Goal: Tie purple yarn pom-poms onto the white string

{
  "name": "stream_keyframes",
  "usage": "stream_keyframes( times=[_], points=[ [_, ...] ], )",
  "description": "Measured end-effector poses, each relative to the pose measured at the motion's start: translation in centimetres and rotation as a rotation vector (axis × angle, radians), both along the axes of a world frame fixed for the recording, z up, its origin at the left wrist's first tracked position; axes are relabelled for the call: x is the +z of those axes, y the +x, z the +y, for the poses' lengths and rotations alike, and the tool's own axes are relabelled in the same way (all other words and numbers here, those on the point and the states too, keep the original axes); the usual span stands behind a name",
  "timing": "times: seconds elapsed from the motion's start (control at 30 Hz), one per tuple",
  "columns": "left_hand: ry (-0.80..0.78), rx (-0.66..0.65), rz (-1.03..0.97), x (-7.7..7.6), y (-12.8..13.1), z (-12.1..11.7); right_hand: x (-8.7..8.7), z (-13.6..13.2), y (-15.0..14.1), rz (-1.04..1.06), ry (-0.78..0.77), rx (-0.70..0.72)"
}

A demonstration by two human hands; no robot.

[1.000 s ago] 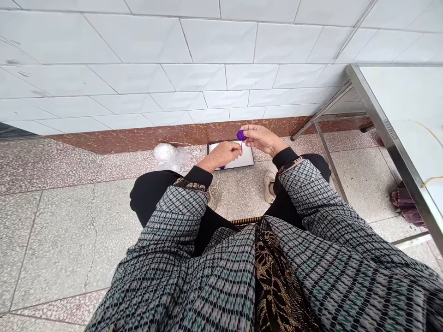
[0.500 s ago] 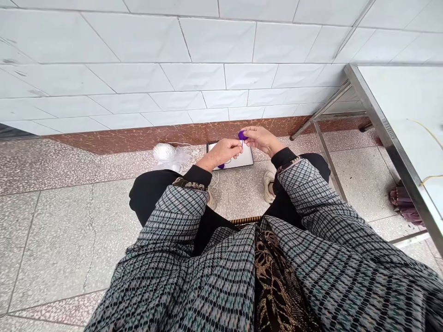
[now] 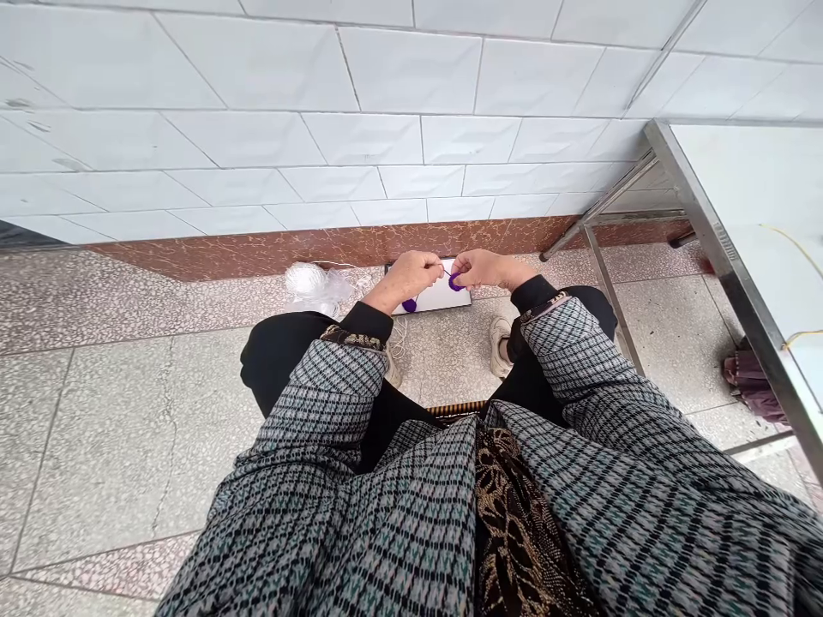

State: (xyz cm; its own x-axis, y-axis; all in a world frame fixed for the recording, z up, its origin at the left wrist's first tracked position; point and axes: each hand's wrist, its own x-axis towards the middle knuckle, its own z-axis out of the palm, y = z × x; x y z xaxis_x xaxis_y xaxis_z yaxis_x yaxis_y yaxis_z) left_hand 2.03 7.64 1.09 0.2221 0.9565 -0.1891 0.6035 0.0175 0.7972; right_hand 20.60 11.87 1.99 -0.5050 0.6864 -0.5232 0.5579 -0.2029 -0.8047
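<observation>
Your right hand [image 3: 482,268] grips one purple ball [image 3: 456,282] above one tray [image 3: 443,296]. Your left hand [image 3: 415,274] pinches one strand [image 3: 447,272]; a second ball [image 3: 409,305] shows at the tray's near edge.

White ceramic wall tiles [image 3: 411,68]: bright, evenly lit, faint soft sheen; light source out of view.
Pale speckled stone floor [image 3: 129,411]: diffuse light, only weak shadows, grain readable.
White-topped metal-edged table [image 3: 759,171]: top at right nearly washed out.
Black cloth trousers [image 3: 276,356]: dark, folds mostly lost.
Grey-black checked fabric sleeves [image 3: 334,386]: sharp pattern, stretched wide toward the near edge.
Small round purple yarn bundle [image 3: 457,281]: strong colour, strands too small to resolve.
Thin purple strand [image 3: 447,272]: slightly soft.
</observation>
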Motion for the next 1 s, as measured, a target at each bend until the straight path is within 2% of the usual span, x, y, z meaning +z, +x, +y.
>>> stream_keyframes(
  times=[0.07,0.17,0.23,0.3,0.4,0.53,0.7,0.77,0.83,1.0],
  points=[
    [-0.021,-0.020,-0.034,0.2,0.1,-0.2,-0.4,0.0,-0.6,0.002,0.019,-0.150],
    [-0.033,-0.053,-0.099,0.4,0.5,-0.5,-0.5,0.2,-1.2,0.198,-0.043,-0.423],
    [-0.024,-0.075,-0.117,0.4,0.6,-0.6,-0.3,0.2,-1.3,0.328,-0.140,-0.514],
    [-0.013,-0.087,-0.100,0.2,0.7,-0.7,0.0,0.1,-1.3,0.409,-0.231,-0.541],
    [0.014,-0.103,-0.042,-0.4,0.5,-0.6,0.2,0.0,-1.2,0.443,-0.290,-0.516],
    [0.063,-0.139,0.015,-0.9,0.3,-0.4,0.1,-0.1,-1.2,0.434,-0.287,-0.476],
    [0.048,-0.158,-0.029,-0.9,0.3,-0.4,0.0,0.3,-0.9,0.474,-0.252,-0.481],
    [0.001,-0.153,-0.048,-0.9,0.4,-0.4,0.0,0.4,-0.5,0.496,-0.246,-0.397],
    [-0.032,-0.140,-0.039,-0.9,0.3,-0.2,0.2,0.5,0.0,0.469,-0.236,-0.254],
    [0.018,-0.120,0.065,-0.8,0.0,-0.1,0.3,0.4,0.6,0.159,-0.120,0.083]
  ],
)
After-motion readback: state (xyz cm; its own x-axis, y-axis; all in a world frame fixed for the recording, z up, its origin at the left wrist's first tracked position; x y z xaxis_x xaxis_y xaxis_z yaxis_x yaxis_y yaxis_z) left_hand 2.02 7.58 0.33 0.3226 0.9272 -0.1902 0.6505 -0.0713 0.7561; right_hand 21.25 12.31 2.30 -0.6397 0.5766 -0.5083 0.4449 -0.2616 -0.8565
